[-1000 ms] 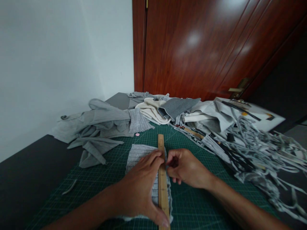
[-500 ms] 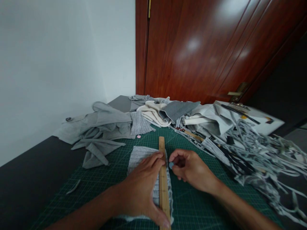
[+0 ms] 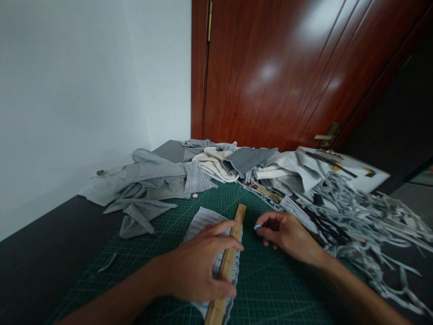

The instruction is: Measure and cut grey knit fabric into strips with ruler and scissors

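Note:
My left hand (image 3: 199,262) is over a wooden ruler (image 3: 227,266), its fingers and thumb gripping across the stick. The ruler slants from upper right to lower left along the right side of a grey ribbed knit piece (image 3: 203,217). Part of this fabric is hidden under my hand and the ruler. To the right, my right hand (image 3: 284,232) pinches a small pale blue disc of tailor's chalk (image 3: 258,227) between thumb and fingertips, apart from the fabric. Both hands are above a green cutting mat (image 3: 270,289) with a printed grid.
Grey garments (image 3: 149,176) lie in a heap at the left. Folded cream and grey cloth (image 3: 250,160) is piled at the back. Tangled fabric strips (image 3: 365,216) cover the right side, near a white box (image 3: 368,174). A pink disc (image 3: 195,196) rests on the mat.
The ruler has turned from nearly straight to slanted, its far end shifting right, and the knit piece has skewed with it. My right hand has moved right with the chalk, away from the fabric.

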Demonstrator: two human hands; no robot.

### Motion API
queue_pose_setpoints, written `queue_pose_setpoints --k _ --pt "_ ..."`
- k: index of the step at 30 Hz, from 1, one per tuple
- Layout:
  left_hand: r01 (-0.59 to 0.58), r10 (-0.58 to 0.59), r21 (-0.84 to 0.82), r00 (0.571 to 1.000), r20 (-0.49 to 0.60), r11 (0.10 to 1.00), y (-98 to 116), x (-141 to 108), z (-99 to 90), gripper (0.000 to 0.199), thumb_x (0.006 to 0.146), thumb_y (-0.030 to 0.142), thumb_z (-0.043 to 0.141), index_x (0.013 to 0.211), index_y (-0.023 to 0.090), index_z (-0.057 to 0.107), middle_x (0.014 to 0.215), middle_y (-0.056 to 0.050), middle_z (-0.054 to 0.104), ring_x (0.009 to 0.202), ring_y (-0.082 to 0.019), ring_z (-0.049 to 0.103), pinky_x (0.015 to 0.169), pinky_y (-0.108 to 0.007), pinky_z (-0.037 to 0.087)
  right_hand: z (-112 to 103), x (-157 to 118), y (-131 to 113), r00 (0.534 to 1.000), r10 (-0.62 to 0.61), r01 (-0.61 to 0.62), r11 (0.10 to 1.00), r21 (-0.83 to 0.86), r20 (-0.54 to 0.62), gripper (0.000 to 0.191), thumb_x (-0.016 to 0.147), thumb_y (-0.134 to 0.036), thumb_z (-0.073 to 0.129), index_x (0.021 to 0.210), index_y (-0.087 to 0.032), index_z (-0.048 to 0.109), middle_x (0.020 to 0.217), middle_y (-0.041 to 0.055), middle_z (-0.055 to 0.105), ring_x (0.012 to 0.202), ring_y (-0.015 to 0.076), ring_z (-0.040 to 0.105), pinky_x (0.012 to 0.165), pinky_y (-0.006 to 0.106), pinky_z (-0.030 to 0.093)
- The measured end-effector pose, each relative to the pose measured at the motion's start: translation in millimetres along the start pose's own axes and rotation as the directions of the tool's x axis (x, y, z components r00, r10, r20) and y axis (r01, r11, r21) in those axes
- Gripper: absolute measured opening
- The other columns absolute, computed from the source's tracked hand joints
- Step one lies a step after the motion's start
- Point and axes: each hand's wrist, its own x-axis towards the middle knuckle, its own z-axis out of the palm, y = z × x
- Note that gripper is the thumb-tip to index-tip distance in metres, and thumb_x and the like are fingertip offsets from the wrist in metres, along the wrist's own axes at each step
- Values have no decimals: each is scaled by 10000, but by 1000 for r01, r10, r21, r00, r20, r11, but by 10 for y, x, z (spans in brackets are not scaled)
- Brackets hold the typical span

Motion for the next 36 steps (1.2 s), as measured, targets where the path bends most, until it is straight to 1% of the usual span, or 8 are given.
queue_pose_setpoints --k 2,5,10,14,23,28,32,36 --pt "68 -62 42 989 -134 997 109 14 101 453 779 237 784 1222 230 686 1420 -106 576 1368 -306 535 1178 -431 413 -41 -9 38 999 -6 6 1000 -11 -32 176 809 -351 732 853 -191 677 594 -35 644 488 127 544 480 240 427" --pt "165 -145 130 978 -148 978 234 47 229 330 820 203 676 1149 201 648 1193 -110 631 1154 -311 634 1038 -470 518 -67 -20 118 998 -18 17 1000 -4 -66 193 812 -376 743 845 -200 669 591 -41 640 500 137 563 490 249 440" --pt "218 -196 252 975 -109 943 307 66 317 288 842 187 604 1130 189 612 1178 -133 641 1004 -312 676 889 -458 574 -52 -48 227 997 -14 14 1000 4 -74 219 833 -402 741 851 -201 657 641 -35 657 526 139 588 496 253 445" --pt "186 -166 259 981 -95 948 311 46 330 411 782 135 623 1189 191 597 1187 -131 660 1053 -314 677 943 -452 573 -55 -76 259 998 -25 24 999 -25 -52 242 854 -424 729 863 -191 665 614 -34 648 527 142 578 513 263 454" --pt "242 -240 246 970 -36 939 355 19 224 556 710 76 674 1253 121 566 1233 -199 657 1144 -374 649 1022 -516 540 -191 -181 269 997 -35 35 999 -1 -72 304 862 -477 764 885 -185 683 688 21 710 570 159 599 549 289 497" --pt "175 -168 237 985 -49 956 279 -9 213 576 693 62 674 1255 141 581 1323 -208 628 1256 -395 596 1075 -530 487 -245 -254 254 994 -21 24 999 29 -107 360 811 -543 797 855 -200 695 634 20 705 544 169 594 531 295 495" --pt "177 -170 179 984 -55 968 211 -20 117 382 696 37 658 1019 237 622 1055 -49 703 1032 -281 669 878 -383 528 -303 -273 223 984 18 -6 998 65 -178 469 705 -636 852 824 -205 710 614 13 679 533 176 601 510 295 495" --pt "163 -151 124 984 -97 979 170 -13 -96 297 693 19 613 906 227 621 858 7 654 835 -213 624 701 -304 442 -306 -258 274 971 46 -11 989 146 -235 537 680 -680 861 832 -195 687 676 26 690 542 174 605 507 294 492"
